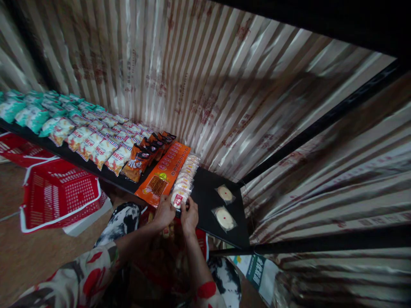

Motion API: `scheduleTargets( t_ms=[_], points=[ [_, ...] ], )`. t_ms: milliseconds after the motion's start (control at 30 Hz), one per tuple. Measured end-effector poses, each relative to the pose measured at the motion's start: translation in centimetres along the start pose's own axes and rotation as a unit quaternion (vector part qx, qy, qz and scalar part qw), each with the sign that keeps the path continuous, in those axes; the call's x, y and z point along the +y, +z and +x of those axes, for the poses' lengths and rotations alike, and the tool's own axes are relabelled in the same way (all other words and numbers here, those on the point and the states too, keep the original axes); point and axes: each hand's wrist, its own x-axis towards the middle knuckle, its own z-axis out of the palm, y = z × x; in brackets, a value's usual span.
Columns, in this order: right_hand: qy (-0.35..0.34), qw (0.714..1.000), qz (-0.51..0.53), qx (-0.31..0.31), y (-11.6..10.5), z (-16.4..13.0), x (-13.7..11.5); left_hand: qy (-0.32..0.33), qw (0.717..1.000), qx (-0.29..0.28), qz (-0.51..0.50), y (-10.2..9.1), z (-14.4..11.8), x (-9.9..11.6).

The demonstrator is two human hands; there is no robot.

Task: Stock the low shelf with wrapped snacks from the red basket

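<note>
Both my hands are at the front end of a row of white snack packets (186, 176) in clear wrappers, lined up overlapping on the black shelf (205, 192). My left hand (165, 212) grips the left edge of the front white snack packet (177, 200), which has a red label. My right hand (189, 214) holds the same packet's right edge, with the thumb on it. Left of the row lies a flat orange snack bag (164, 173), close to my left fingers. Two round pale snacks (224, 217) in clear wrappers lie apart on the shelf to the right.
Rows of orange-black bags (138, 160), white bags (96, 145) and green-white bags (30, 115) fill the shelf leftward. A red basket (61, 192) stands on the floor at left. A black shelf post (321, 124) and striped sheeting (192, 64) bound the shelf.
</note>
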Motion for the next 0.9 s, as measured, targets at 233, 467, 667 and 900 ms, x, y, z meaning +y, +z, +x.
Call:
scheduleTargets(
  t_ms=[233, 467, 667, 900],
  points=[
    [-0.001, 1.0, -0.025, -0.008, 0.1, -0.1, 0.0, 0.012, 1.0, 0.0, 0.014, 0.2, -0.3, 0.1],
    [-0.006, 1.0, -0.002, 0.003, 0.1, -0.4, 0.0, 0.004, 1.0, 0.01, 0.013, 0.1, -1.4, 0.8],
    [-0.012, 0.995, 0.092, 0.036, -0.5, -1.6, 0.3, 0.082, 0.996, 0.031, 0.021, 0.4, -3.3, -0.4],
    [-0.005, 0.984, 0.151, 0.095, -0.9, -6.0, 2.9, 0.159, 0.983, -0.082, 0.052, 2.0, -6.8, -2.7]
  ],
)
